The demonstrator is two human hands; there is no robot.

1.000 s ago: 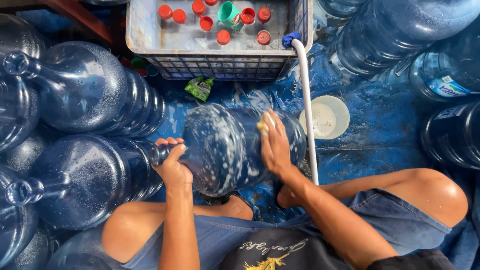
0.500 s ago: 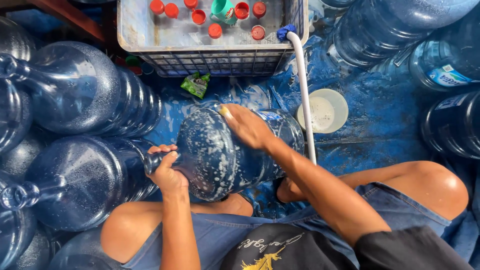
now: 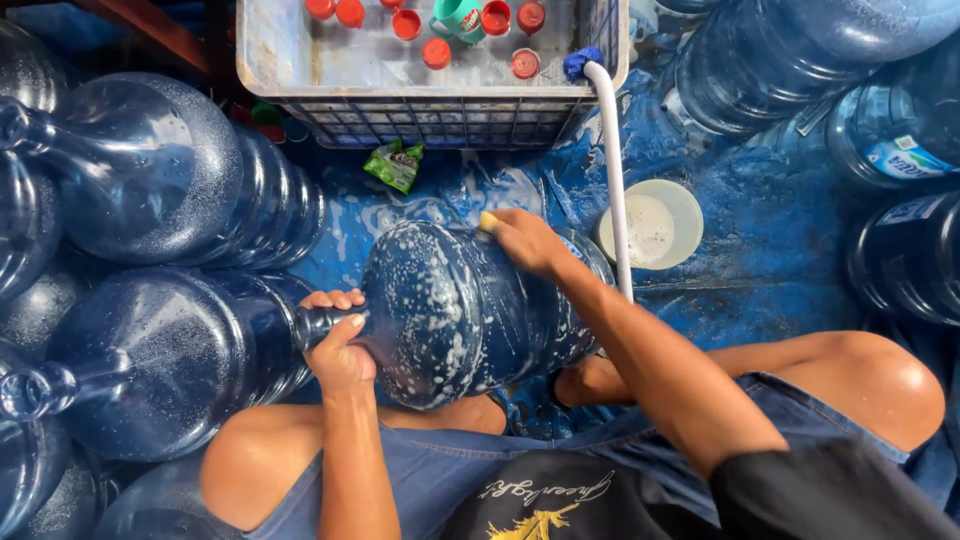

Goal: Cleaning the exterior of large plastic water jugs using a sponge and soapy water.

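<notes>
Head: left hand [image 3: 340, 350] grip round soapy jug [image 3: 470, 310] neck; right hand [image 3: 525, 240] presses sponge [image 3: 488, 221] on top (jug sideways).

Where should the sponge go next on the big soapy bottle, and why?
Probably down the near side. The right hand presses the sponge at the bottle's far top edge, while the left hand grips its neck; suds look thinner lower down.

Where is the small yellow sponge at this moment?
In the head view, the small yellow sponge is under the right hand, pressed on the soapy blue water jug.
</notes>
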